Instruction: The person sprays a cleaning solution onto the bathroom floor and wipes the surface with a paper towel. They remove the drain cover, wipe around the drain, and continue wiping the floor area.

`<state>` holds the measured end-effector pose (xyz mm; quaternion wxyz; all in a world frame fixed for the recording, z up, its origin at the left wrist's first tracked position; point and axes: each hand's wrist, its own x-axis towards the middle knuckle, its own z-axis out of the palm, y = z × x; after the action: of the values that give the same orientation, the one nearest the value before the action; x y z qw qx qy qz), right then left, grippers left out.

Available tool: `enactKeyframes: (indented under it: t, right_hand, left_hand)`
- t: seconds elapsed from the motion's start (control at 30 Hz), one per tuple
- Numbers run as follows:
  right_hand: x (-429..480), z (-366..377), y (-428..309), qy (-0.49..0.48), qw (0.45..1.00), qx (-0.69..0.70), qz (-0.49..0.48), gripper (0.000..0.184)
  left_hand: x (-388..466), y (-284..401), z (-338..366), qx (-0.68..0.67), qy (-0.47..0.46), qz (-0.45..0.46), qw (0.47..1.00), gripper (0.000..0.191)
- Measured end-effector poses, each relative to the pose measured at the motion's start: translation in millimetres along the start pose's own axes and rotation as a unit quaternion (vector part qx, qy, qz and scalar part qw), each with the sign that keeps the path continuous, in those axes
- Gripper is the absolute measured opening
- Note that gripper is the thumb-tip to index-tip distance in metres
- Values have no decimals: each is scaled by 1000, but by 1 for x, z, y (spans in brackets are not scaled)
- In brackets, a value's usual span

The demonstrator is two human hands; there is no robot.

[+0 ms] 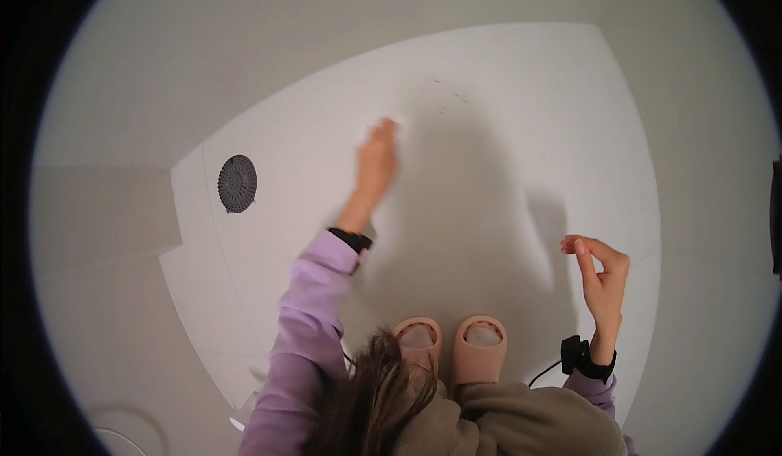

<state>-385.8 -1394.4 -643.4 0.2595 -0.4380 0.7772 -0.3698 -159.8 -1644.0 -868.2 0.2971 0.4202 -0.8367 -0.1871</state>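
Note:
My left hand [377, 158] reaches out over the pale floor [293, 157], blurred by motion. Its fingers look close together; a whitish patch shows around the fingertips, and I cannot tell whether anything is held. Several small dark strands or specks [455, 95] lie on the floor beyond it, up and to the right. My right hand [605, 279] hangs at the right, near the wall, its thumb against the bent fingers. Nothing shows between them. Each wrist wears a black band, and a small black device [572, 354] sits on the right one.
A round grey drain cover [237, 183] with holes lies on the floor at the left. Plain walls [690, 169] enclose the floor. Pink slippers [479, 352] on my feet stand below. A thin dark cable [545, 372] runs from the right wrist device. Long hair hangs low in view.

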Motion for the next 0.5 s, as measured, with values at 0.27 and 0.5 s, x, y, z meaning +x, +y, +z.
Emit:
enactKeyframes:
  t: [0.27,0.5]
  right_hand:
    - [8,-1,8,22,1000,-3,21,17]
    - [22,15,-18,-47,999,-20,2,16]
  left_hand:
    - [53,-30,-34,128,79,42,988,36]
    - [33,-6,-28,60,-117,140,981,39]
